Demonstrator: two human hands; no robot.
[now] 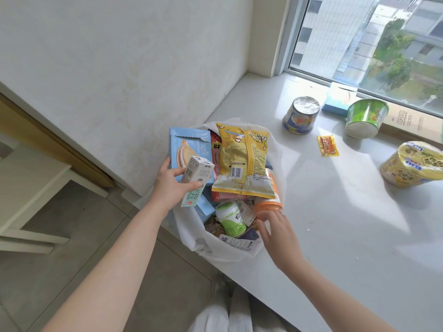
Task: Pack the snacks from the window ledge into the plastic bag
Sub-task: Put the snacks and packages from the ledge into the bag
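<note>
Gripping a milk carton, the left hand hovers over the plastic bag; the right hand spreads empty fingers. Probably next: wedging it in; noodle cups remain.

The left hand grips a milk carton over the stuffed plastic bag. The right hand, fingers straight, is beside an orange jar. A blue cup, green cup and yellow cup sit on the window ledge.
</note>
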